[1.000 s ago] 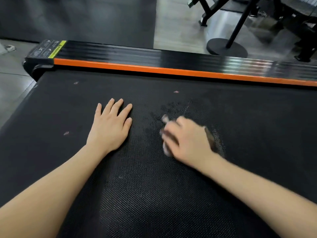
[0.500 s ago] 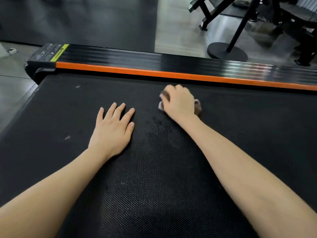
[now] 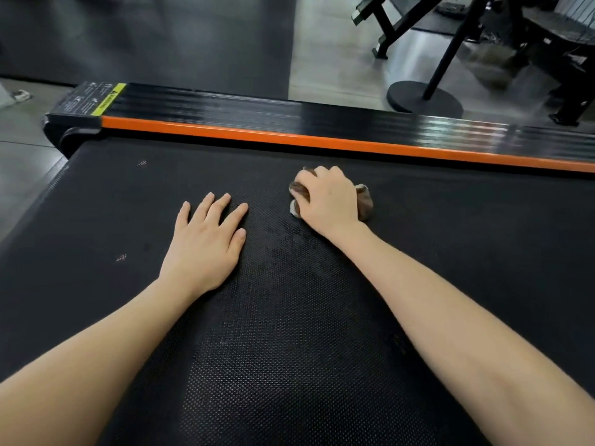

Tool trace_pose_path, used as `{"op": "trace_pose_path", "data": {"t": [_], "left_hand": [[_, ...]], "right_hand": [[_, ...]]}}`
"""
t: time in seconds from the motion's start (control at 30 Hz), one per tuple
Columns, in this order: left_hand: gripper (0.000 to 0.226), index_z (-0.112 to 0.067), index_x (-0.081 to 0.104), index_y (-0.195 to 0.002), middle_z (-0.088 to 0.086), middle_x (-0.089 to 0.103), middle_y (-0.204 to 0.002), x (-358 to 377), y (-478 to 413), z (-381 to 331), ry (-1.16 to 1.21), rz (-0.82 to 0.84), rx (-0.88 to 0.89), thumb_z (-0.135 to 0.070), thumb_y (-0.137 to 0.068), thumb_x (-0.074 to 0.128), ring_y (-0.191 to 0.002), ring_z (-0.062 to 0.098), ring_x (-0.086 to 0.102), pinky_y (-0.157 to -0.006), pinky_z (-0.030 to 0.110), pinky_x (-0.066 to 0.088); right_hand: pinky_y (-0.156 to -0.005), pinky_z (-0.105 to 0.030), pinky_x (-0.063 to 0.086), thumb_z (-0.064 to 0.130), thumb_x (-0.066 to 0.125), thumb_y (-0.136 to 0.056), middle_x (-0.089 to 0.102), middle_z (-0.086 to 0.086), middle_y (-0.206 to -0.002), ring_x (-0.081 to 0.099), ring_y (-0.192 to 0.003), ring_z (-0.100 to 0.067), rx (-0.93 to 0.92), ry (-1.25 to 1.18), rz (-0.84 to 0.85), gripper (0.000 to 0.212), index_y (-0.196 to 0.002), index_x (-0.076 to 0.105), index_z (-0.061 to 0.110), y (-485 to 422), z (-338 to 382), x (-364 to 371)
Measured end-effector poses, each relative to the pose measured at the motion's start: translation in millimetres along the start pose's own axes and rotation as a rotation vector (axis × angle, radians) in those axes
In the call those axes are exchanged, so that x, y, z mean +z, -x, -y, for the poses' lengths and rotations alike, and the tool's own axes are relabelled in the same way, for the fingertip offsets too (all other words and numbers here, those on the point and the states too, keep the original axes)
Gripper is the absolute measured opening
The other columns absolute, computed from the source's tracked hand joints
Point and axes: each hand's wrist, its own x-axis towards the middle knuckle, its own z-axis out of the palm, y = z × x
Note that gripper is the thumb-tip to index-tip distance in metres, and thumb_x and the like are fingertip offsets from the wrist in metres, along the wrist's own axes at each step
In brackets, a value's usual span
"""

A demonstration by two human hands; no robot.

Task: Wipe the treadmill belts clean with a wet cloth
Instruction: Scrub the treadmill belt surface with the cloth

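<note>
I work the black textured treadmill belt (image 3: pixel 289 349), bounded on its far side by the orange side rail (image 3: pixel 322 143). My left hand (image 3: pixel 206 243) lies flat on the belt as a brace, fingers straight and slightly spread. My right hand (image 3: pixel 328 201) curls its fingers over the bunched brown-and-white cloth (image 3: pixel 365 201) and presses it onto the belt near the rail. I judge that steady pressure and overlapping strokes serve best. The pale specks (image 3: pixel 120 257) to the left are not yet wiped.

Left hand (image 3: pixel 206 243): bare, slender fingers, short plain nails.
Right hand (image 3: pixel 328 201): bare, back and knuckles in view, nails hidden.
Left forearm (image 3: pixel 96 349): bare and smooth from the wrist up, as far as the view reaches.
Right forearm (image 3: pixel 450 317): bare and smooth likewise.
</note>
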Motion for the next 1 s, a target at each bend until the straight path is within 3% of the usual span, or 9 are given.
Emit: {"op": "trace_pose_path", "data": {"t": [0.07, 0.2, 0.23, 0.33, 0.47, 0.53, 0.7, 0.8, 1.0], "left_hand": [[0.073, -0.025, 0.033, -0.146, 0.007, 0.03, -0.153, -0.6, 1.2, 0.6, 0.012, -0.005, -0.001, -0.051, -0.086, 0.001, -0.144, 0.026, 0.016, -0.116, 0.049, 0.007], [0.073, -0.026, 0.032, -0.147, 0.007, 0.029, -0.153, -1.6, 1.4, 0.7, -0.004, 0.005, -0.007, -0.051, -0.086, 0.0, -0.145, 0.026, 0.015, -0.116, 0.048, 0.007], [0.073, -0.026, 0.032, -0.147, 0.007, 0.029, -0.153, -1.5, 1.5, 0.9, -0.006, 0.008, -0.009, -0.051, -0.086, 0.0, -0.145, 0.025, 0.015, -0.116, 0.048, 0.007], [0.074, -0.026, 0.032, -0.147, 0.007, 0.029, -0.153, -1.4, 1.6, 1.5, -0.002, 0.016, -0.006, -0.051, -0.086, -0.001, -0.145, 0.026, 0.016, -0.116, 0.048, 0.008], [0.073, -0.026, 0.033, -0.146, 0.007, 0.03, -0.153, -1.5, 1.7, 2.9, 0.017, 0.014, -0.001, -0.052, -0.086, 0.0, -0.144, 0.026, 0.016, -0.116, 0.048, 0.007], [0.072, -0.025, 0.035, -0.146, 0.008, 0.032, -0.152, -1.2, 1.1, 2.5, 0.017, 0.007, 0.003, -0.051, -0.087, 0.002, -0.144, 0.027, 0.019, -0.115, 0.048, 0.009], [0.066, -0.021, 0.043, -0.142, 0.012, 0.041, -0.146, 2.5, -0.9, 2.0, -0.011, 0.0, 0.006, -0.047, -0.091, 0.01, -0.14, 0.032, 0.028, -0.113, 0.054, 0.018], [0.066, -0.021, 0.043, -0.141, 0.012, 0.042, -0.146, 3.5, -1.4, 2.1, -0.013, 0.005, 0.002, -0.047, -0.091, 0.011, -0.139, 0.032, 0.029, -0.112, 0.054, 0.018], [0.07, -0.024, 0.038, -0.144, 0.009, 0.036, -0.15, 1.2, -1.0, 0.2, 0.003, -0.01, 0.002, -0.049, -0.088, 0.006, -0.143, 0.028, 0.023, -0.115, 0.05, 0.012]], "right_hand": [[-0.07, -0.035, 0.039, 0.039, 0.054, -0.092, 0.064, -0.007, -0.098, 0.055, -0.093, -0.031, -0.007, -0.018, 0.017, 0.025, -0.102, 0.064, 0.019, 6.0, -7.0, -15.8], [-0.075, -0.04, 0.044, 0.052, 0.049, -0.088, 0.058, -0.011, -0.108, 0.053, -0.096, -0.032, 0.184, 0.04, -0.314, 0.041, -0.11, 0.062, 0.02, 21.6, -47.7, -56.2], [-0.081, -0.044, 0.043, 0.06, 0.043, -0.086, 0.055, -0.013, -0.116, 0.051, -0.103, -0.034, 0.251, 0.058, -0.285, 0.052, -0.118, 0.058, 0.022, 26.1, -55.9, -59.1], [-0.096, -0.051, 0.037, 0.075, 0.02, -0.077, 0.046, -0.014, -0.134, 0.042, -0.121, -0.037, 0.252, 0.197, 0.087, 0.076, -0.131, 0.052, 0.031, 42.1, -70.2, -39.9], [-0.081, -0.046, 0.04, 0.06, 0.025, -0.089, 0.054, -0.015, -0.123, 0.049, -0.105, -0.037, 0.14, 0.266, 0.086, 0.059, -0.128, 0.057, 0.029, 37.6, -100.8, -30.6], [-0.084, -0.047, 0.039, 0.05, 0.037, -0.096, 0.051, -0.017, -0.124, 0.047, -0.106, -0.038, 0.243, 0.282, 0.054, 0.044, -0.13, 0.054, 0.026, 25.0, -116.7, -33.2], [-0.092, -0.046, 0.036, 0.042, 0.04, -0.099, 0.049, -0.019, -0.125, 0.045, -0.112, -0.037, 0.591, 0.234, 0.018, 0.041, -0.129, 0.046, 0.015, -11.3, -99.8, -19.1], [-0.09, -0.045, 0.038, 0.041, 0.042, -0.098, 0.052, -0.019, -0.124, 0.047, -0.111, -0.038, 0.52, 0.213, -0.029, 0.04, -0.125, 0.046, 0.012, -24.3, -75.2, -10.0], [-0.086, -0.043, 0.038, 0.042, 0.041, -0.098, 0.055, -0.014, -0.118, 0.048, -0.106, -0.032, 0.144, 0.173, -0.001, 0.037, -0.121, 0.048, 0.014, -51.4, 7.4, 23.5]]}}
